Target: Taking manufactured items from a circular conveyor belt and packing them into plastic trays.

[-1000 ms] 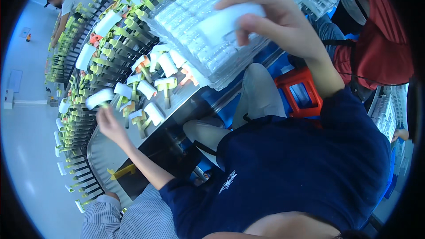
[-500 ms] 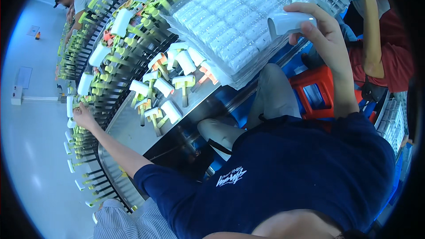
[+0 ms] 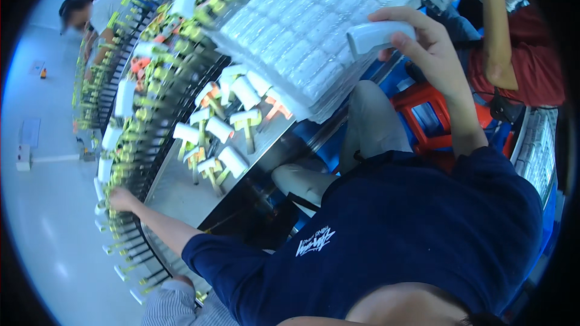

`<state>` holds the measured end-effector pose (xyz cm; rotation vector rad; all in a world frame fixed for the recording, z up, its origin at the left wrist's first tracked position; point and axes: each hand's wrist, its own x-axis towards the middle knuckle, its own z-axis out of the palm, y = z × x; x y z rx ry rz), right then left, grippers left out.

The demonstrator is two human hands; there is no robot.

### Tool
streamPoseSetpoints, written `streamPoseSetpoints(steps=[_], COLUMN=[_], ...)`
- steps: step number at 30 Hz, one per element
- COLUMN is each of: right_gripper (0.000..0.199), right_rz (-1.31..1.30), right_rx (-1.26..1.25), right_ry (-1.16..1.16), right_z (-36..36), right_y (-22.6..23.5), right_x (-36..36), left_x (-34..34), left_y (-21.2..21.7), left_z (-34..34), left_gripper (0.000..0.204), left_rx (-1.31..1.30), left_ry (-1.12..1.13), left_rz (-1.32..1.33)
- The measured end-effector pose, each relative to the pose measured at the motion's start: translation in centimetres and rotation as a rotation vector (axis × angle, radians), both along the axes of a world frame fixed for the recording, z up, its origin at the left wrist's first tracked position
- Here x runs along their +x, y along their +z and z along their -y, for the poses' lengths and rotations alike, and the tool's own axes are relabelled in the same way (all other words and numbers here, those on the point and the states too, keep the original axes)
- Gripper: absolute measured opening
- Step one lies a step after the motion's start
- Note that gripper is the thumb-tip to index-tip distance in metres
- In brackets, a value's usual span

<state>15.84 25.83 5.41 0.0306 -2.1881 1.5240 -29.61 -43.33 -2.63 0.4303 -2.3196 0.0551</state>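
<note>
My right hand (image 3: 432,51) holds a glossy white curved plastic shell (image 3: 377,37) between thumb and fingers, raised over the near right corner of a stack of clear plastic trays (image 3: 290,30) filled with white shells. My left hand (image 3: 122,199) reaches out to the curved conveyor, among its yellow-green holders (image 3: 124,172). Its fingers look closed and are partly blurred; what they grip is hidden. A white shell (image 3: 99,188) on a holder stands right beside those fingers. Several white shells on yellow-green and orange handled holders (image 3: 244,122) lie loose on the metal tabletop (image 3: 181,175).
The conveyor's black slats (image 3: 136,229) curve along the left. A co-worker (image 3: 99,15) is at the far left; another person's forearm (image 3: 500,42) is at the right. A red stool (image 3: 423,115) stands beside my knees. A striped sleeve (image 3: 172,302) shows at the lower left.
My left hand has moved nearer along the conveyor. White shells on the holders have shifted the same way. My right hand, still holding its shell, sits slightly further left in the picture.
</note>
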Motion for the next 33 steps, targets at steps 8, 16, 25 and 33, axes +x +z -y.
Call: streamPoseSetpoints(steps=[8,16,25,33], right_gripper=[0.032,0.029,0.031,0.029], right_rz=[0.03,0.019,-0.269,-0.344], right_rx=[0.016,-0.076,-0.046,-0.194], right_ry=[-0.086,-0.217,-0.137,-0.128], right_z=[-1.1,-2.3,-2.0,-4.3], right_y=[-0.9,-1.8,0.8,-0.6], right_x=[0.8,0.3,2.9,3.6], left_x=[14.5,26.5,31.8,39.8], left_y=[1.6,5.5,13.2,21.8], left_z=[-20.5,-46.1,-58.1,-50.9], left_gripper=[0.023,0.016,0.032,0.023], left_rx=[0.577,0.662,0.297,0.212], left_ry=[-0.389,-1.432,-1.873,-1.959], left_rz=[-0.408,-0.001,0.079,-0.396])
